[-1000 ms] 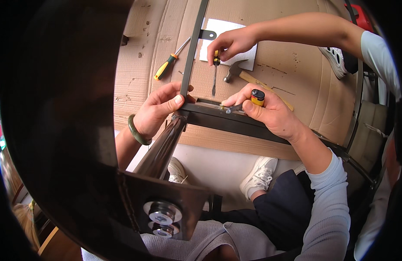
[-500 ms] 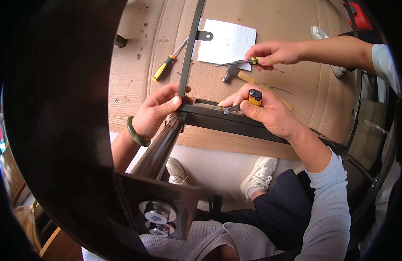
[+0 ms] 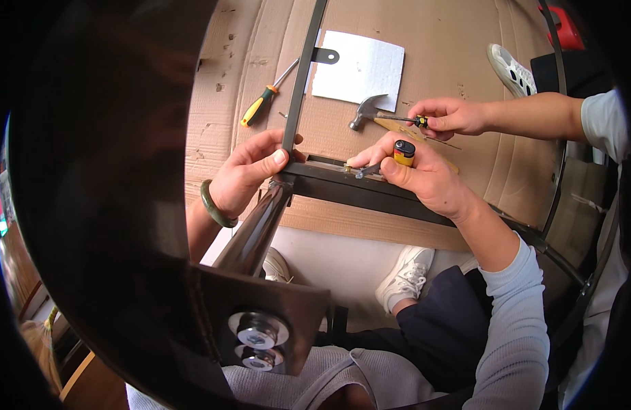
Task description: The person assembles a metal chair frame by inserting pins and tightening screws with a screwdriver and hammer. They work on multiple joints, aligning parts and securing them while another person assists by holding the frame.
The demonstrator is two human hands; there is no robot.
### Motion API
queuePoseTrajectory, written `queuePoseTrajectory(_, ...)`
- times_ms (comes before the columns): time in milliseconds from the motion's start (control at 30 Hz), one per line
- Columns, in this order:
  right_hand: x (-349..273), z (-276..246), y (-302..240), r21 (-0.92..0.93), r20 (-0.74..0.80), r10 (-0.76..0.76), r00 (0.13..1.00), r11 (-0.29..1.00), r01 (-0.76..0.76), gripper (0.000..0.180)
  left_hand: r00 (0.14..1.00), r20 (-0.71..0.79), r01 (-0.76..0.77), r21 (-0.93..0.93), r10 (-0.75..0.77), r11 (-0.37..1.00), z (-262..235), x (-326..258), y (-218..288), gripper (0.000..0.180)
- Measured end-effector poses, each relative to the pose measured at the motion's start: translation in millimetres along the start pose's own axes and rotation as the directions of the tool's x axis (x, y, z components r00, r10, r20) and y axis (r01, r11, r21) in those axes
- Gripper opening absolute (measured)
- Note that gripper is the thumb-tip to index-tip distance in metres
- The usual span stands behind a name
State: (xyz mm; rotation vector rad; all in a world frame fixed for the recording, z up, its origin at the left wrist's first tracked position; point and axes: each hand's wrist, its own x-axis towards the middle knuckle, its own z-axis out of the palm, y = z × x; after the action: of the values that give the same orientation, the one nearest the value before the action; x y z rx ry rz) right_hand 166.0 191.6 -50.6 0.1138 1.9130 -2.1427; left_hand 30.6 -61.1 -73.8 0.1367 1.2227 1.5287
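My left hand (image 3: pixel 247 171), with a green bangle at its wrist, grips the dark metal frame (image 3: pixel 356 188) at a corner. Its thumb rests on the narrow upright bar (image 3: pixel 304 82) and fingertips show behind. In my right hand (image 3: pixel 425 176) is a tool with a yellow-and-black handle (image 3: pixel 403 152), whose kind I cannot make out. Its grey metal part lies by the crossbar, and my index finger reaches a small brass-coloured fitting (image 3: pixel 347 168) there. Beyond, a co-worker's hand (image 3: pixel 452 117) holds a thin screwdriver (image 3: pixel 420 121) over a hammer (image 3: pixel 365 113).
Cardboard (image 3: pixel 438 27) covers the floor, with a white foam sheet (image 3: pixel 360 65) and a yellow-and-green screwdriver (image 3: pixel 259 106) on it. A large dark panel (image 3: pixel 110 205) fills the left side. Close by, a bolted bracket (image 3: pixel 274 301) juts out. A red object (image 3: pixel 568 31) stands far right.
The co-worker's hand has moved right and slightly nearer with the screwdriver, uncovering more of the hammer head. A co-worker's shoe has shifted. My hands keep their hold; the view has shifted slightly.
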Motion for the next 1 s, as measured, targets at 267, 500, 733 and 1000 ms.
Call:
queuePoseTrajectory(267, -1.2, -0.2, -4.4, 0.009, 0.002, 0.067, 0.998, 0.998, -0.067, 0.023, 1.0, 0.001, 0.005, -0.013, -0.005, 1.0, 0.2, 0.4, -0.4, 0.037)
queuePoseTrajectory(500, -1.0, 0.1, -4.6, 0.006, -0.001, 0.065, 0.998, 0.998, -0.065, 0.024, 1.0, 0.003, 0.006, -0.007, -0.006, 1.0, -0.9, 1.0, -0.7, 0.037)
queuePoseTrajectory(733, 0.3, -2.7, -4.9, -0.071, 0.033, 0.052, 0.998, 0.996, -0.05, 0.021, 1.0, 0.008, -0.004, -0.003, 0.004, 1.0, -1.2, 1.3, -0.7, 0.036)
queuePoseTrajectory(1000, 0.1, -0.1, -2.6, -0.021, -0.006, 0.027, 1.0, 0.999, -0.027, 0.026, 1.0, 0.014, 0.0, -0.017, 0.0, 1.0, -1.6, 1.1, -0.1, 0.035)
